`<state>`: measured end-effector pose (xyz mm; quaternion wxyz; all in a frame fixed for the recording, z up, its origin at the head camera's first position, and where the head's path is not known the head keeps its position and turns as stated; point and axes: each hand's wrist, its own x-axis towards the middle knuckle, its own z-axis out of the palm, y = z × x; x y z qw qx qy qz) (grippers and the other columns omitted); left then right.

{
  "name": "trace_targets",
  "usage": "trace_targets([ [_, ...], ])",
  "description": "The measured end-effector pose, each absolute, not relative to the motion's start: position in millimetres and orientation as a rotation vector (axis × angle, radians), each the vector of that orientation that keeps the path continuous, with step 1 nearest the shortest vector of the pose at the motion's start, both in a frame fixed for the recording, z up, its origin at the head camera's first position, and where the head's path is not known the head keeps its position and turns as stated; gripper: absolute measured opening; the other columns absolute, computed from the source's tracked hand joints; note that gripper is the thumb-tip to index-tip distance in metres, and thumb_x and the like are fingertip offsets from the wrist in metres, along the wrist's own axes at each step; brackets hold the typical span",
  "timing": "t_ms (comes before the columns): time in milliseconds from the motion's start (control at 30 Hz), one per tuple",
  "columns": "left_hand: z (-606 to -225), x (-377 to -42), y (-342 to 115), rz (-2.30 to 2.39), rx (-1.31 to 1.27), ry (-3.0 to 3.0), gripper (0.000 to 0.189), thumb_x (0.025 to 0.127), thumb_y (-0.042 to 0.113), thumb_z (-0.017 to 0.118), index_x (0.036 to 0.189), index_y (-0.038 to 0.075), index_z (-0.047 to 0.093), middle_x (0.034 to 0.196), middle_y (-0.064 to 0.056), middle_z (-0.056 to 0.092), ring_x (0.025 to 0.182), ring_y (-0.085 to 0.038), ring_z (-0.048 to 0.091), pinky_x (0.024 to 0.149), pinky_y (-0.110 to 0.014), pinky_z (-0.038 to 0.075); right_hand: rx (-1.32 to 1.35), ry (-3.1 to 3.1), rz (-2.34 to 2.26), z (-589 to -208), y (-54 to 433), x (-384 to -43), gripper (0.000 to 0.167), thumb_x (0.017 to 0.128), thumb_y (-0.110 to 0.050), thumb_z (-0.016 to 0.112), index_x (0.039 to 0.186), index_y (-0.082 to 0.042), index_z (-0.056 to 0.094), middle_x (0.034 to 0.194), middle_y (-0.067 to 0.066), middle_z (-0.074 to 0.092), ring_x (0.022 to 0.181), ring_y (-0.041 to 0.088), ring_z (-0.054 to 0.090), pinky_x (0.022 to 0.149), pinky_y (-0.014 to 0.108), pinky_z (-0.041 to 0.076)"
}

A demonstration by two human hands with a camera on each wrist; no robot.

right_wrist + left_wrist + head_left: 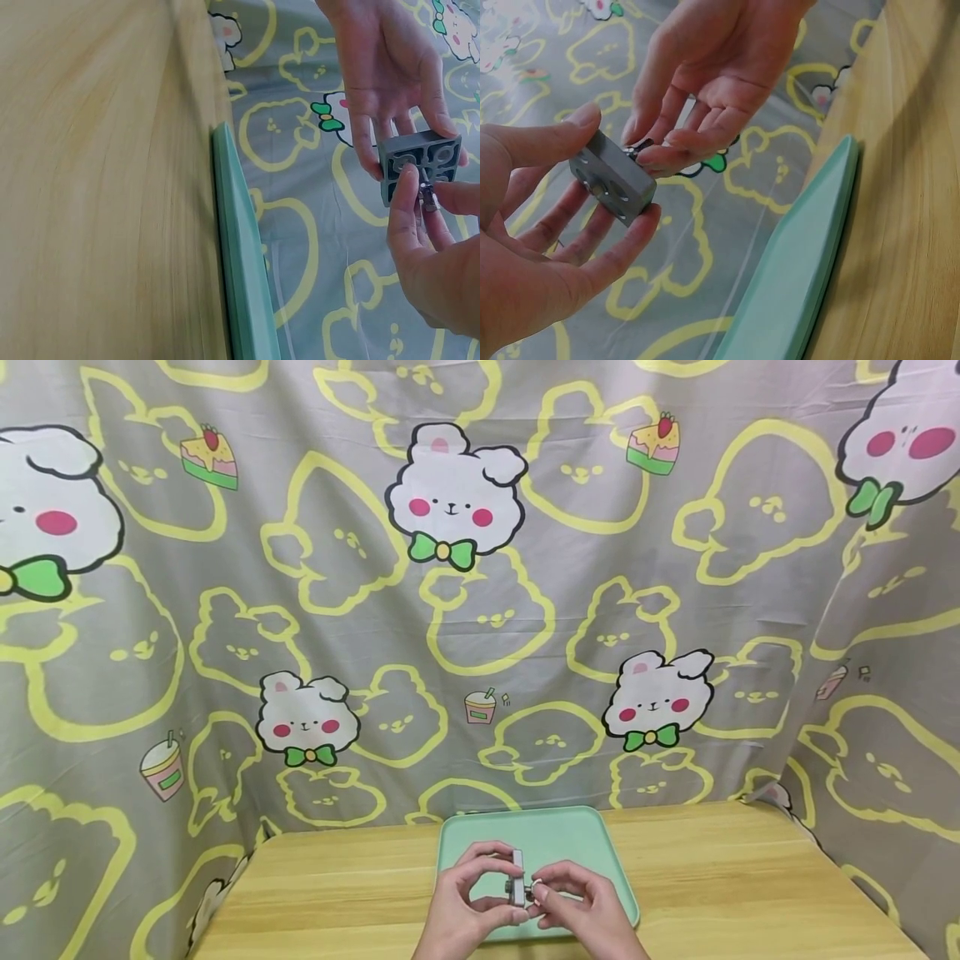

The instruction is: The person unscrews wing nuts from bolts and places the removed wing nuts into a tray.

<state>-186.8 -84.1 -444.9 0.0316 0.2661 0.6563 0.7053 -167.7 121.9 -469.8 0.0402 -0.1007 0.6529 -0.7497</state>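
A grey square block (620, 176) with several round holes is held by its edges between the thumb and fingertips of my left hand (467, 897). On the hollow, ribbed side of the block (420, 140), my right hand (585, 902) pinches a small shiny metal fitting (428, 196) between thumb and fingers. That fitting meets the block near its middle; how far it goes in cannot be seen. In the head view, both hands are above a mint-green tray (555, 835), with the block upright and edge-on.
The tray lies on a wooden table (720, 877). Behind and at both sides hangs a grey curtain (555, 693) printed with yellow outlines and white cartoon rabbits.
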Motion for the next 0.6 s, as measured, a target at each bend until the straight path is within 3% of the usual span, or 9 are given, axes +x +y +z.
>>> trace_targets([
  [133, -445.4, -186.6, -84.1, 2.166, 0.826, 2.023, 0.038, 0.076, -0.005, 0.086, 0.111, -0.006, 0.071, 0.135, -0.023, 0.052, 0.123, -0.024, 0.058, 0.083, -0.044, 0.064, -0.297, 2.037, -2.295, -470.6, 121.1, -167.6, 0.034, 0.099, -0.019, 0.071, 0.115, 0.01, 0.064, 0.103, 0.023, 0.071, 0.088, 0.027, 0.075, 0.076, 0.038, 0.065],
  [367, -446.1, -186.5, -83.6, 2.16, 0.825, 2.013, 0.036, 0.078, -0.004, 0.086, 0.112, -0.003, 0.072, 0.135, -0.023, 0.052, 0.124, -0.025, 0.057, 0.084, -0.044, 0.064, -0.374, 2.084, -2.317, -470.7, 119.9, -165.8, 0.032, 0.099, -0.014, 0.07, 0.116, 0.012, 0.061, 0.106, 0.016, 0.066, 0.087, 0.024, 0.075, 0.073, 0.037, 0.065],
  [600, -446.5, -187.3, -83.4, 2.182, 0.817, 1.995, 0.04, 0.076, -0.007, 0.085, 0.113, -0.009, 0.069, 0.136, -0.023, 0.051, 0.123, -0.024, 0.058, 0.084, -0.044, 0.064, -0.4, 2.153, -2.32, -468.5, 117.1, -162.0, 0.025, 0.096, -0.012, 0.072, 0.111, 0.007, 0.064, 0.108, 0.018, 0.064, 0.09, 0.024, 0.073, 0.075, 0.038, 0.064],
])
